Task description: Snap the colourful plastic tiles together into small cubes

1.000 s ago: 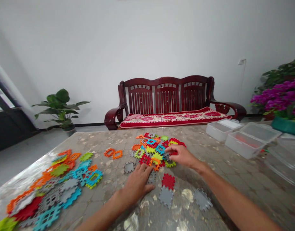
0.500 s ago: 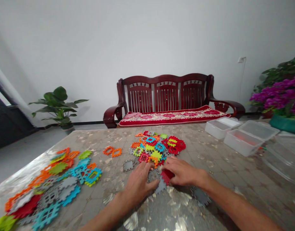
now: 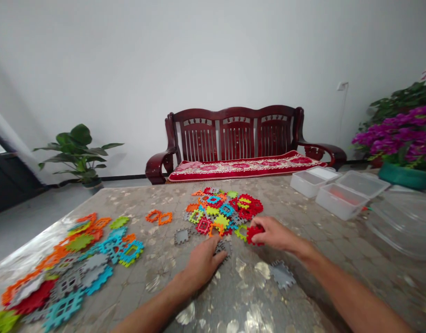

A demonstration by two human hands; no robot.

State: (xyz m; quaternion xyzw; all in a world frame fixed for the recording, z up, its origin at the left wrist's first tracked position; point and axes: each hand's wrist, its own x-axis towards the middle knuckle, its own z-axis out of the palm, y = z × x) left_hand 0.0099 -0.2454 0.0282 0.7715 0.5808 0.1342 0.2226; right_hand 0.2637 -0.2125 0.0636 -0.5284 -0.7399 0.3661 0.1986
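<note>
In the middle of the table lies a heap of toothed plastic building tiles (image 3: 218, 210) in red, blue, lime, orange and grey. My left hand (image 3: 203, 259) is at its near edge, thumb and fingers closed about a grey tile (image 3: 224, 248), which the hand partly covers. To the right, my right hand (image 3: 274, 235) pinches a red tile (image 3: 253, 234) beside a lime frame tile (image 3: 241, 232). One grey tile (image 3: 281, 274) lies alone below my right hand, and another grey tile (image 3: 182, 236) rests left of the heap.
A second spread of tiles (image 3: 95, 263) covers the table's left side. Two orange frame tiles (image 3: 159, 217) lie between the groups. Clear plastic boxes (image 3: 341, 203) with open lids stand at the right, near purple flowers (image 3: 403, 134). Behind the table is a wooden bench (image 3: 238, 134).
My right hand has moved right and away from my left hand with the red tile, uncovering the lime frame tile. My left hand stays by the grey tiles. The view has shifted slightly.
</note>
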